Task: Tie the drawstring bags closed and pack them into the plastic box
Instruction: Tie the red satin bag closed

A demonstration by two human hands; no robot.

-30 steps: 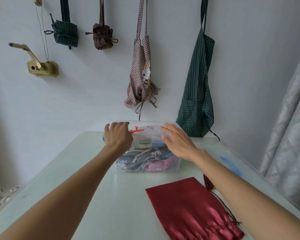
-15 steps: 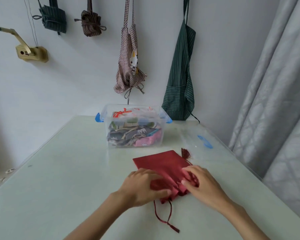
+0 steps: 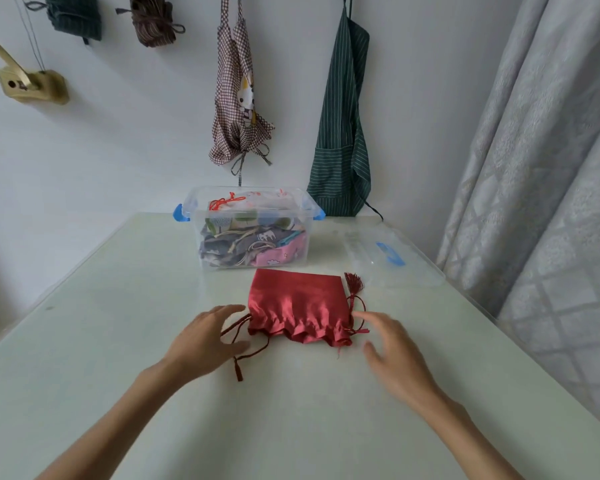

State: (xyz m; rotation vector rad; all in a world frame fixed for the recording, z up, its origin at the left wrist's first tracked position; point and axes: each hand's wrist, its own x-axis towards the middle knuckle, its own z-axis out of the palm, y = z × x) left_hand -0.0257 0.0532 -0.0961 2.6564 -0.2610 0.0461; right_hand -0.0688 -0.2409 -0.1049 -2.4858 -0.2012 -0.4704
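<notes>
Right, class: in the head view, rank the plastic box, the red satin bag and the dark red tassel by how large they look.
1. plastic box
2. red satin bag, looking only somewhat smaller; it lies nearer the camera, so true sizes stay unsure
3. dark red tassel, clearly smallest

Red satin drawstring bag (image 3: 297,306) lying flat on table, gathered mouth toward the person, dark red cords (image 3: 246,355) trailing from both sides (one tasselled), clear plastic box (image 3: 250,226) just behind it, lidless, blue latches, holding packed patterned bags (image 3: 253,244)

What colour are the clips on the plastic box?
Blue, one clip at each end of the box; seen in the head view.
</notes>
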